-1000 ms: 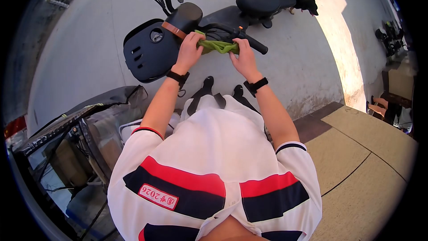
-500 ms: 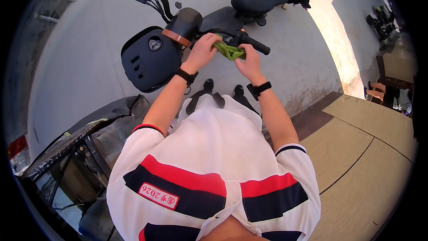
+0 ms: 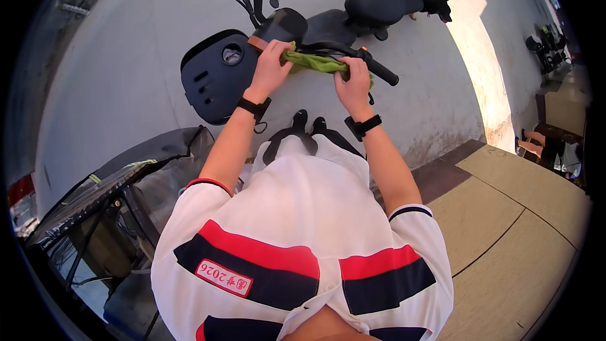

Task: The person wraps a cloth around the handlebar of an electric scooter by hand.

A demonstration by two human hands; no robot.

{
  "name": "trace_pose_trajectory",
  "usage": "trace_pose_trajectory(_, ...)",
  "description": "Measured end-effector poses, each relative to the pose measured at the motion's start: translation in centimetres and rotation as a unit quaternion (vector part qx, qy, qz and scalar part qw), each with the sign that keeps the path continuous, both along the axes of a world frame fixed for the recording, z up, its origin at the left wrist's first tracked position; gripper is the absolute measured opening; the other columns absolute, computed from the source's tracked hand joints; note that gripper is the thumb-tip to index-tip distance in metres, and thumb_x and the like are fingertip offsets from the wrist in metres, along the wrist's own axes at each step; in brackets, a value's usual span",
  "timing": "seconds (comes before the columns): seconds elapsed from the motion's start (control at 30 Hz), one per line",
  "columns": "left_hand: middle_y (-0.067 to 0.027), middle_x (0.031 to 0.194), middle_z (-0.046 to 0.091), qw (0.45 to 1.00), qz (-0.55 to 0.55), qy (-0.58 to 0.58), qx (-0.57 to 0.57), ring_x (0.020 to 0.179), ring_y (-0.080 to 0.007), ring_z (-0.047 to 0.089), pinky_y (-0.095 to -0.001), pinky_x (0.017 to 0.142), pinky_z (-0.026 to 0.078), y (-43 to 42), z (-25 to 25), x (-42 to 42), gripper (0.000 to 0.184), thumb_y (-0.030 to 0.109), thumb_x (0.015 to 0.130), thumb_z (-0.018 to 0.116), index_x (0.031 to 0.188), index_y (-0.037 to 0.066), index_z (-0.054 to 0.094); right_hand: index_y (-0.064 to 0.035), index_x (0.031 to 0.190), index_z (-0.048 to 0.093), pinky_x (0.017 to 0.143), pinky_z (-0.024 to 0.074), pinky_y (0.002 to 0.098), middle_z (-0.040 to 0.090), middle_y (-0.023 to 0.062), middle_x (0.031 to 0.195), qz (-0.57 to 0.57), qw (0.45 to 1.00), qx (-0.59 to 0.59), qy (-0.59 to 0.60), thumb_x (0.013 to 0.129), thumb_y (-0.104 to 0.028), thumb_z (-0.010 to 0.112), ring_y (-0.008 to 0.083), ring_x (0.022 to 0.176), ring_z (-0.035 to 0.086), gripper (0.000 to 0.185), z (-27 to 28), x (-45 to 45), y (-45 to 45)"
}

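Observation:
A green cloth [image 3: 315, 62] is stretched between my two hands. My left hand [image 3: 271, 68] grips one end, with a bit of cloth sticking out past the fingers. At the other end my right hand [image 3: 354, 86] has its fingers closed on the cloth, and some of it hangs behind. Just beyond the hands stands a black electric scooter [image 3: 331, 26]. Its dark front basket [image 3: 214, 82] lies left of my left hand. The right-side handlebar grip [image 3: 382, 72] is close to my right hand.
Behind the scooter seat a black dog [image 3: 435, 6] is on the concrete floor [image 3: 132, 69]. A tan tiled surface [image 3: 505, 215] lies at the right. A cart-like frame with a dark cover [image 3: 145, 151] stands at the left. Another parked vehicle [image 3: 548, 49] shows at the far right.
My hands have moved apart, and the cloth between them is now longer and tauter. The scooter appears shifted right in view, and my feet are closer together.

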State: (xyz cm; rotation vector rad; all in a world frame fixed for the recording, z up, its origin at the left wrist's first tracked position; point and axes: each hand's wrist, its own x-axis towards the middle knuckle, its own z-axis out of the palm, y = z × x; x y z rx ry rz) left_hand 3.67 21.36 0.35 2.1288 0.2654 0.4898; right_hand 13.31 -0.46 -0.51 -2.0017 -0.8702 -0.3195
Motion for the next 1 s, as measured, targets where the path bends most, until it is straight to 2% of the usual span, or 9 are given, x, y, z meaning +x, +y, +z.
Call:
trace_pose_trajectory(0.1,-0.0081,0.093,0.058,0.999,0.022,-0.037,0.003,0.074,-0.0208,0.057,-0.0300,0.069,0.050,-0.1,0.5,-0.4,0.029,-0.006,0.077,0.071,0.103,0.001,0.061,-0.0053,0.104,0.063,0.080,0.0503,0.0415,0.063,0.0122,0.097,0.007,1.000,-0.005,0.010,0.075,0.001,0.072,0.0332,0.093,0.061,0.031,-0.1,0.7,-0.1)
trace_pose_trajectory(0.2,-0.0083,0.090,0.058,0.997,0.045,-0.053,0.013,0.074,-0.0211,0.058,-0.0307,0.070,0.050,-0.5,1.0,-0.8,0.029,-0.004,0.077,0.072,0.103,0.001,0.062,-0.0053,0.102,0.064,0.078,0.0504,0.0415,0.063,0.0123,0.094,0.011,1.000,-0.001,0.027,0.076,0.001,0.072,0.0330,0.089,0.061,0.028,0.3,1.3,-0.7)
trace_pose_trajectory(0.3,-0.0103,0.094,0.061,0.998,0.051,-0.042,0.024,0.078,-0.0236,0.063,-0.0332,0.071,0.053,-0.6,1.6,-1.3,0.029,-0.003,0.077,0.072,0.104,0.002,0.062,-0.0054,0.100,0.064,0.073,0.0504,0.0409,0.062,0.0111,0.089,0.013,0.999,0.000,0.041,0.077,-0.001,0.072,0.0315,0.083,0.062,0.025,0.5,1.5,-1.4)
trace_pose_trajectory(0.57,-0.0104,0.096,0.058,0.983,0.162,-0.030,0.085,0.077,-0.0245,0.059,-0.0336,0.070,0.051,0.6,1.2,-4.7,0.028,-0.005,0.078,0.070,0.104,0.002,0.061,-0.0081,0.093,0.066,0.067,0.0493,0.0377,0.061,0.0058,0.078,0.066,0.995,-0.030,0.070,0.076,-0.008,0.078,0.0255,0.075,0.061,0.020,-0.1,-0.1,-0.8)
trace_pose_trajectory(0.67,-0.0122,0.101,0.059,0.973,0.206,-0.022,0.101,0.083,-0.0265,0.061,-0.0341,0.073,0.051,1.1,1.3,-6.4,0.027,-0.007,0.080,0.067,0.104,0.002,0.062,-0.0073,0.094,0.066,0.067,0.0498,0.0372,0.062,0.0059,0.079,0.101,0.991,-0.028,0.080,0.077,-0.008,0.078,0.0250,0.075,0.061,0.021,-0.6,-1.4,0.2)
trace_pose_trajectory(0.87,-0.0134,0.104,0.061,0.963,0.236,-0.053,0.117,0.089,-0.0293,0.062,-0.0357,0.077,0.052,2.1,1.8,-6.7,0.027,-0.009,0.081,0.064,0.105,0.002,0.063,-0.0059,0.096,0.066,0.069,0.0523,0.0373,0.067,0.0084,0.085,0.096,0.990,0.023,0.096,0.082,-0.006,0.074,0.0260,0.078,0.066,0.016,-0.6,-2.4,1.9)
trace_pose_trajectory(1.0,-0.0146,0.107,0.062,0.972,0.196,-0.076,0.105,0.097,-0.0329,0.063,-0.0375,0.083,0.052,3.5,1.1,-5.6,0.027,-0.008,0.082,0.064,0.107,0.002,0.063,-0.0047,0.104,0.062,0.069,0.0537,0.0391,0.069,0.0124,0.090,0.048,0.985,0.025,0.166,0.090,-0.004,0.067,0.0290,0.079,0.069,0.015,-0.5,-1.9,3.4)
